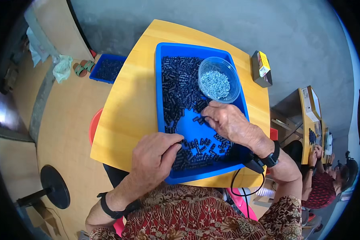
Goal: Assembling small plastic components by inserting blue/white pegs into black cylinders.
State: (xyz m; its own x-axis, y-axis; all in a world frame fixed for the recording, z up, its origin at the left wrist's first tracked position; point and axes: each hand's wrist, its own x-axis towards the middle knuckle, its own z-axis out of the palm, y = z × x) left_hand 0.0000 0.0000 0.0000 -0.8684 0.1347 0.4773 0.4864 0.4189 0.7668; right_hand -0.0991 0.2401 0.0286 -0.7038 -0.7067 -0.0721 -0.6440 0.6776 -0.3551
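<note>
Black pieces lie jumbled; long axes point many ways.

The big tray is bright blue. The little pieces are black, and the tiny metal bits are shiny silver. The table is yellow. The shirt is red and brown with curvy cream lines. The wall is grey.

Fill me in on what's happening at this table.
A person has both bare hands over a blue tray of small black pieces on a yellow table. The left hand's fingers are at the tray's left side, the right hand's near the middle; whether either grips a piece is hard to tell. A clear tub of silvery bits sits at the far right corner.
</note>
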